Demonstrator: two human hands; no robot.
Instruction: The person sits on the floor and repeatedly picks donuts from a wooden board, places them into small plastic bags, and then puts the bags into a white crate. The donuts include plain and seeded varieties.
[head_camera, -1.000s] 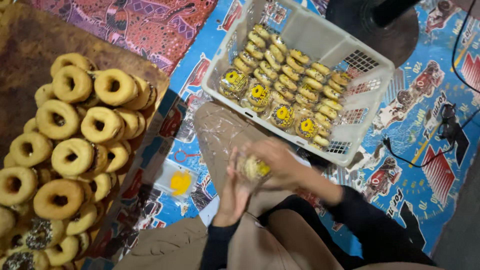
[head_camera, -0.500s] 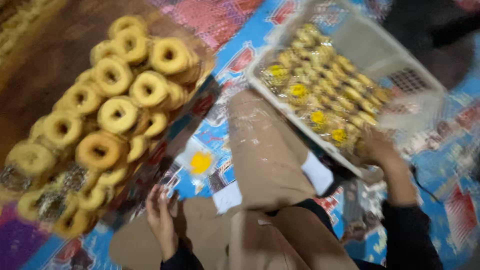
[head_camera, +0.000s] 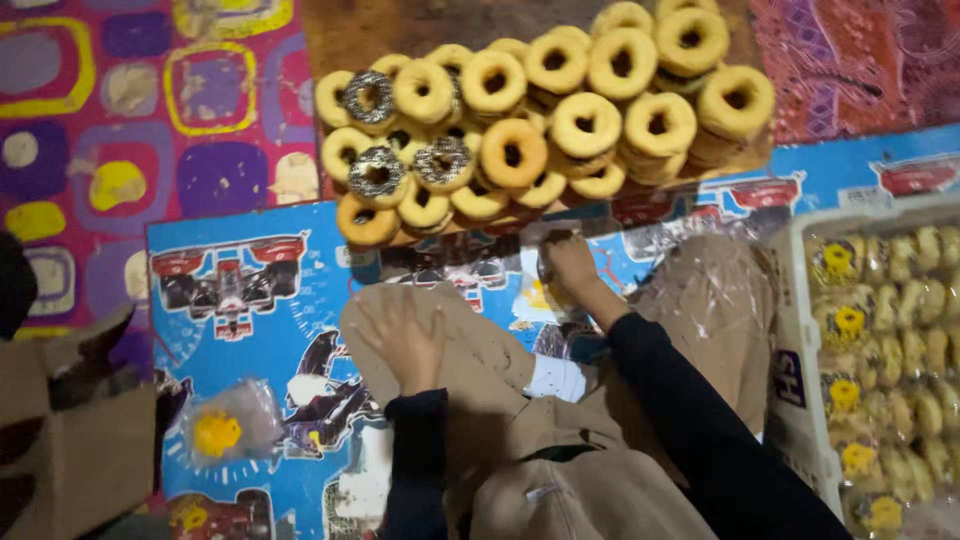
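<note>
Doughnuts (head_camera: 545, 120): three chocolate-sprinkled, many plain

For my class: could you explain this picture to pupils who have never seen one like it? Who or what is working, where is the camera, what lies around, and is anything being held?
There is no machine here: a person sits on a patterned floor mat and works with bare hands. The camera is worn on the head and looks down, so you see the person's own knees and dark sleeves.

The left hand rests flat on the left knee and holds nothing. The right hand reaches forward to the edge of a pile of ring doughnuts; whether it grips anything cannot be told.

Most doughnuts are plain golden, a few have dark sprinkles. At the right stands a white basket filled with bagged doughnuts. A small clear bag with something yellow lies on the mat, beside a cardboard box.
</note>
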